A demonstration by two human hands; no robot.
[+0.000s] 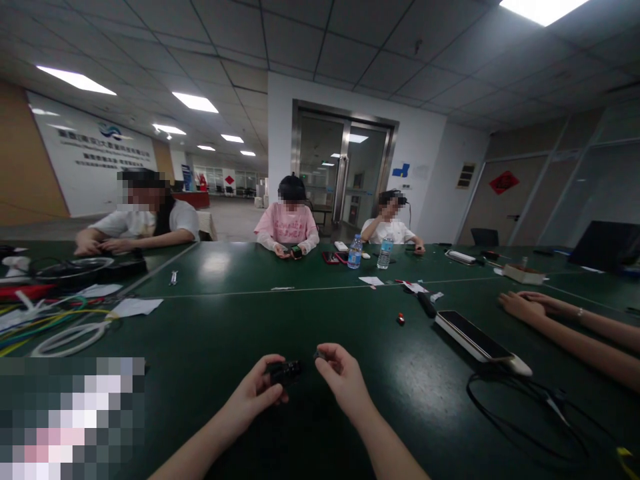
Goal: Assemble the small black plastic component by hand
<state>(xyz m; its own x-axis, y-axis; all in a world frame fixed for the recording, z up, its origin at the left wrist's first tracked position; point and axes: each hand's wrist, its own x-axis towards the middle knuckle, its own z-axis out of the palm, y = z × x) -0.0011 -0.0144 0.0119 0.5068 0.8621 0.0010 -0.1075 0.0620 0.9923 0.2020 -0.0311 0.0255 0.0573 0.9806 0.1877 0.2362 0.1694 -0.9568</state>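
My left hand is closed round a small black cylinder-shaped object, whose exact kind I cannot make out. Its free end points right, toward my other hand. Between thumb and forefinger, my right hand pinches a small dark piece, too small to name. A short gap separates this piece from the black object. Both hands are just above the dark green table, near its front edge.
A small orange-and-white item lies ahead to the right. Beyond it are a white device with a dark screen and a black cable. Coiled wires lie left. Bottles stand farther off. Another person's hands rest at right.
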